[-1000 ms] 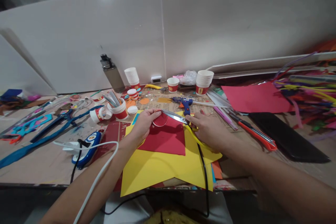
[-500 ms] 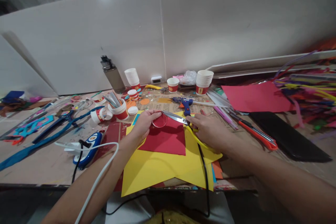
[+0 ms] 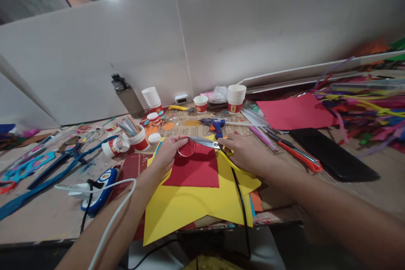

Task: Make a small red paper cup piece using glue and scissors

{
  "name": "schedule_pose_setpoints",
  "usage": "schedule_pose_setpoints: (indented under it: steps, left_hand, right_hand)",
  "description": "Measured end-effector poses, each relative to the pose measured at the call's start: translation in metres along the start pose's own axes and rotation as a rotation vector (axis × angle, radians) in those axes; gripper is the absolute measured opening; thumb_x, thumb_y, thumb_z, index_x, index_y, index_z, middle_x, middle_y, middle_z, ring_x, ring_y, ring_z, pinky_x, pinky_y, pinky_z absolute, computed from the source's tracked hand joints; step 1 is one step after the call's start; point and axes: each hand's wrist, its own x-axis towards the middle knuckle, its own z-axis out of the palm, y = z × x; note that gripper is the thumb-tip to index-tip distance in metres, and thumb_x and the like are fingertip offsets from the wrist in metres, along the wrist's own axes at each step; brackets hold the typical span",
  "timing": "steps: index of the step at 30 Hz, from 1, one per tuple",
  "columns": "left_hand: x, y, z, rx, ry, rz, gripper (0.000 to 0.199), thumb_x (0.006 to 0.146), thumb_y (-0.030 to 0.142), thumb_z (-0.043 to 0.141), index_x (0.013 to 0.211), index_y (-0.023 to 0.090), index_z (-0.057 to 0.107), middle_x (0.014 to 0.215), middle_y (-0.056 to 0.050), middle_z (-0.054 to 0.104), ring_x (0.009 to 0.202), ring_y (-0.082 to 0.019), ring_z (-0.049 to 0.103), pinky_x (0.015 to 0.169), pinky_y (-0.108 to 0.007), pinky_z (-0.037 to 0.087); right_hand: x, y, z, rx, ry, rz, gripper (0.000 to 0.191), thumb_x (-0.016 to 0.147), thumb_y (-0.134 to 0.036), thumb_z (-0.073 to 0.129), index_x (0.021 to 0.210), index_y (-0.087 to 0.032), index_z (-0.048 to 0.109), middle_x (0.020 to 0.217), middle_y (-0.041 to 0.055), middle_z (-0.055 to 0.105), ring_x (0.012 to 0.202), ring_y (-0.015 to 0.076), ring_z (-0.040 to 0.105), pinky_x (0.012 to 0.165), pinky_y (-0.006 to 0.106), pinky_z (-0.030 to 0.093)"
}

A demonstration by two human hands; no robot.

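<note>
Red ring [image 3: 187, 156] over red sheet [image 3: 196, 175], mid desk [image 3: 41, 215]; L hand [image 3: 167, 152] clamped on ring's edge. R hand [image 3: 245, 152] closed round yellow-handled scissors [image 3: 207, 142], blades twd ring. Yellow paper [image 3: 177, 215] under red sheet.

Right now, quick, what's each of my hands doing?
Left hand: closed, pinching the thin red ring.
Right hand: closed on the yellow-handled scissors, blades at the ring.
</note>
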Motion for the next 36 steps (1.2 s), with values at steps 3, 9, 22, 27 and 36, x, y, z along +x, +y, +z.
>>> schedule_pose_setpoints:
  steps: [3, 9, 22, 27, 36]
  left_hand:
    - [0.0, 0.0, 0.001, 0.008, 0.02, 0.014, 0.024, 0.06, 0.027, 0.081, 0.076, 0.013, 0.07, 0.067, -0.002, 0.071, 0.056, -0.008, 0.06, 0.056, -0.018, 0.044]
    - [0.001, -0.003, -0.001, 0.026, 0.024, 0.038, 0.024, 0.062, 0.028, 0.08, 0.08, 0.014, 0.071, 0.072, -0.002, 0.072, 0.061, -0.009, 0.062, 0.062, -0.019, 0.045]
    - [0.002, -0.009, 0.002, -0.011, 0.074, 0.027, 0.026, 0.06, 0.028, 0.081, 0.08, 0.013, 0.072, 0.073, -0.003, 0.072, 0.063, -0.01, 0.063, 0.063, -0.02, 0.046]
    - [0.003, -0.011, 0.002, -0.041, 0.075, 0.018, 0.027, 0.058, 0.026, 0.081, 0.078, 0.012, 0.071, 0.07, -0.004, 0.071, 0.061, -0.01, 0.062, 0.062, -0.021, 0.046]
    - [0.004, -0.01, 0.002, -0.067, 0.061, 0.005, 0.023, 0.058, 0.024, 0.081, 0.074, 0.011, 0.07, 0.068, -0.003, 0.07, 0.059, -0.01, 0.062, 0.061, -0.021, 0.046]
  right_hand:
    - [0.001, 0.0, -0.003, 0.005, 0.017, 0.005, 0.04, 0.088, -0.023, 0.045, 0.124, -0.03, 0.061, 0.109, 0.0101, 0.064, 0.082, 0.0226, 0.059, 0.06, 0.03, 0.029]
    - [0.003, 0.0, -0.002, -0.025, 0.005, 0.003, 0.041, 0.085, -0.021, 0.048, 0.124, -0.026, 0.061, 0.11, 0.0117, 0.063, 0.086, 0.0238, 0.059, 0.064, 0.031, 0.031]
    - [0.002, -0.004, 0.005, -0.016, -0.017, -0.004, 0.042, 0.085, -0.023, 0.048, 0.125, -0.025, 0.061, 0.103, 0.0099, 0.067, 0.081, 0.0219, 0.061, 0.067, 0.031, 0.036]
    - [0.002, -0.004, 0.01, 0.011, -0.053, 0.025, 0.045, 0.083, -0.018, 0.046, 0.126, -0.025, 0.06, 0.099, 0.0088, 0.067, 0.078, 0.0202, 0.061, 0.068, 0.03, 0.038]
    - [0.003, -0.002, 0.014, 0.039, -0.044, -0.003, 0.041, 0.084, -0.018, 0.044, 0.121, -0.023, 0.062, 0.092, 0.0084, 0.067, 0.072, 0.0199, 0.061, 0.071, 0.031, 0.037]
